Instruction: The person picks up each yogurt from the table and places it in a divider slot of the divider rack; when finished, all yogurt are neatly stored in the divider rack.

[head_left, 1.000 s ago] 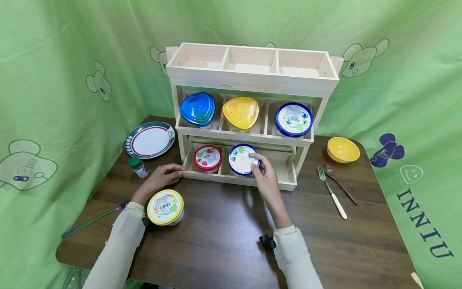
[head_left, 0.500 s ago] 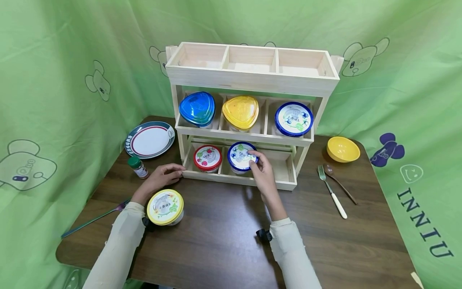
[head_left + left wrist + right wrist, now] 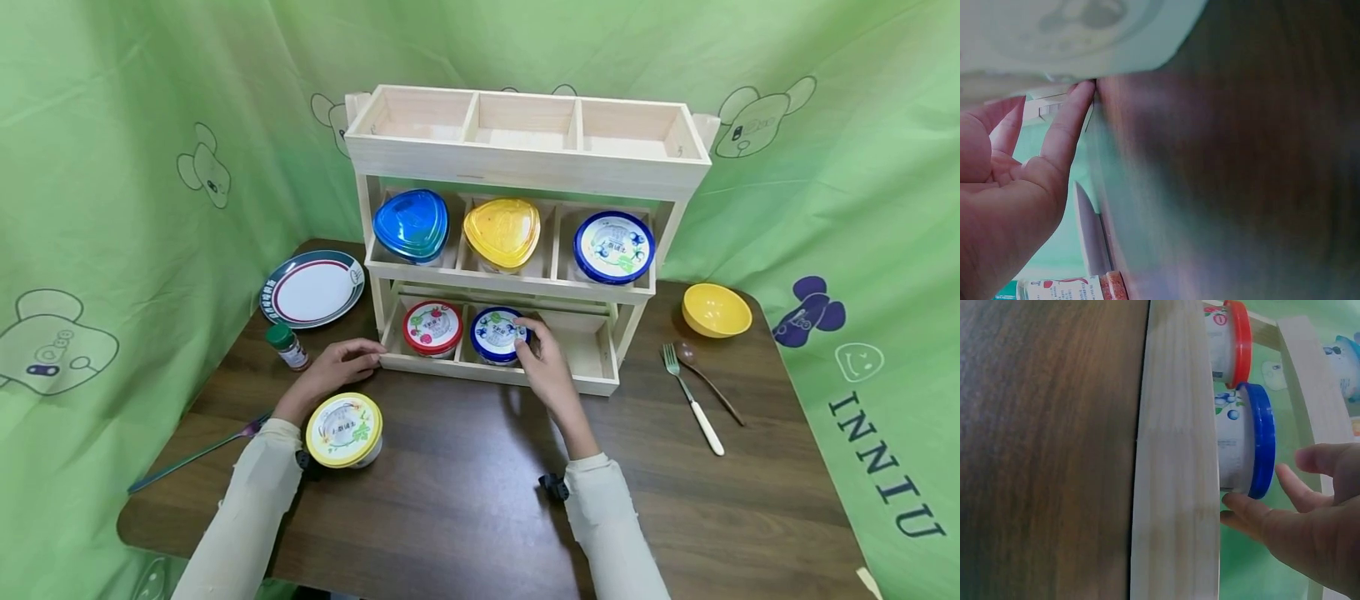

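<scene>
In the head view a blue-lidded tub [image 3: 498, 335] stands in the middle compartment of the lower tray of a wooden rack [image 3: 525, 171]. At its right side is my right hand [image 3: 551, 367], fingertips right at the lid's edge. The right wrist view shows these fingers [image 3: 1254, 512] spread beside the tub, not wrapped round it. A red-lidded tub [image 3: 432, 328] sits in the compartment to its left. My left hand [image 3: 337, 369] rests with relaxed fingers at the tray's left front corner. Close to that wrist stands a yellow-lidded tub [image 3: 345, 430].
On the middle tier are a blue container [image 3: 411, 225], a yellow container [image 3: 502, 233] and another blue-lidded tub [image 3: 613, 247]. A plate [image 3: 313, 289], a green-capped jar [image 3: 287, 347] and a dark fork [image 3: 198, 454] lie left; a yellow bowl [image 3: 716, 311], fork [image 3: 693, 400] and spoon [image 3: 708, 382] right.
The blue-lidded tub has shifted slightly left and settled lower in the middle compartment. My right hand moved with it, and its fingers have loosened at the lid. The left hand has stayed put.
</scene>
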`<state>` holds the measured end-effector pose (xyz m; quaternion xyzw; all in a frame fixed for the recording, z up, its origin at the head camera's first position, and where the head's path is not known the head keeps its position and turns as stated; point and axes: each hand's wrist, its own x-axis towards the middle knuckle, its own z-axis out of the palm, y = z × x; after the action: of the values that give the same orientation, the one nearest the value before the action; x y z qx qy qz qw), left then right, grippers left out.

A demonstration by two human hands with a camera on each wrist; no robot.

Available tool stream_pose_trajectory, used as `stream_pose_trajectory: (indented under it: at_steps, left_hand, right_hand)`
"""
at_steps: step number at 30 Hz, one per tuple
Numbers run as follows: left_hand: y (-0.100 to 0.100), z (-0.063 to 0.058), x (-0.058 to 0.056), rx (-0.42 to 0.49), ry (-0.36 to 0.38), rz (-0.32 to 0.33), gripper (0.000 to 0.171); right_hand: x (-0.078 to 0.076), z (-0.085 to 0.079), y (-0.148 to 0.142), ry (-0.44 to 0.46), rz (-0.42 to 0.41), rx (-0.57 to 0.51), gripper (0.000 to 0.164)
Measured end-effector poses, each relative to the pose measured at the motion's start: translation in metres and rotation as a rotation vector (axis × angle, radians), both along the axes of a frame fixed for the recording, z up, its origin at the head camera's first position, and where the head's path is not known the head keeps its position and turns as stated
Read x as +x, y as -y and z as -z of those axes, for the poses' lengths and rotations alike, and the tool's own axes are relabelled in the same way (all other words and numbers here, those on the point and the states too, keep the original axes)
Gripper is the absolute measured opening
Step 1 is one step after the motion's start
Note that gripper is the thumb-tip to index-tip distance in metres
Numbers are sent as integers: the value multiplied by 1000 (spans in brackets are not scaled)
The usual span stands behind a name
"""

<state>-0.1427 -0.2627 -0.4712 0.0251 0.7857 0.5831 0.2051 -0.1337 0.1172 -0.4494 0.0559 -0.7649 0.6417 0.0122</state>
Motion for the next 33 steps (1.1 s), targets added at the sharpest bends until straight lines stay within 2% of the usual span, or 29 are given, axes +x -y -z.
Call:
stream_pose_trajectory:
  at_steps: [6,15,20,26,33]
  left_hand:
    - [-1,-3,0,0,1,1,41]
    - [-1,-4,-1,17,-14,17,40]
    - [3,-1,-2,16,-52,46,39]
    - [-1,-1,1,3,-6,12,41]
    - [-2,-4,0,0,5,9,42]
  right_hand:
    - [1,-3,-6,-1,21,-8,39]
    - [13,-10,-25,-14,119,-22,42]
    - [30,-12,-39,-16,166,-64,40]
    - [52,-11,-58,3,218,-72,37]
    - [76,-11,-76,34,215,-62,37]
